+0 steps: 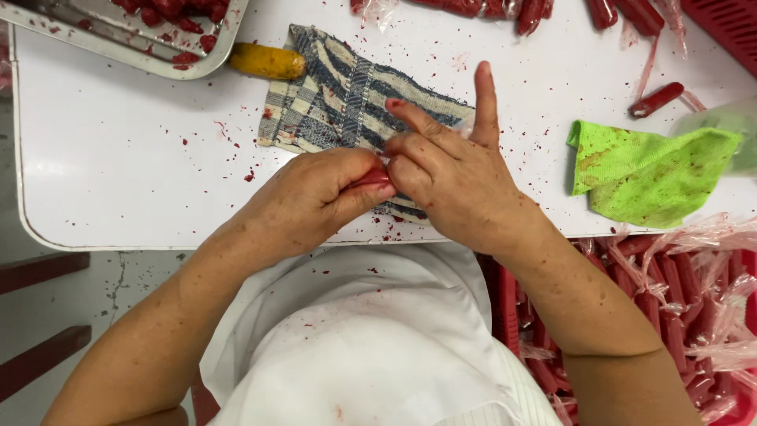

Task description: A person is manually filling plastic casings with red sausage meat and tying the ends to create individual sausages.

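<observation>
Woven striped cloth, glossy red sausage

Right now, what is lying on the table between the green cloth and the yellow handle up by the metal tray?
In the head view, the striped blue-and-white cloth lies between the green cloth and the yellow handle, with red crumbs scattered on the white table.

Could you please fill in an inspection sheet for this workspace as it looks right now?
Surface: white table, speckled with red crumbs.
Job's things: red sausage pinched between both hands, above a striped blue-and-cream cloth.
Clutter: crumpled green cloth; loose sausage; yellow handle beside a metal tray holding red pieces; more sausages at the far edge.
Hands: left hand closed on the sausage; right hand gripping its end, index finger raised.
Cables: nothing seen.
Surroundings: red crate of wrapped sausages at the right; white apron; grey floor.
</observation>
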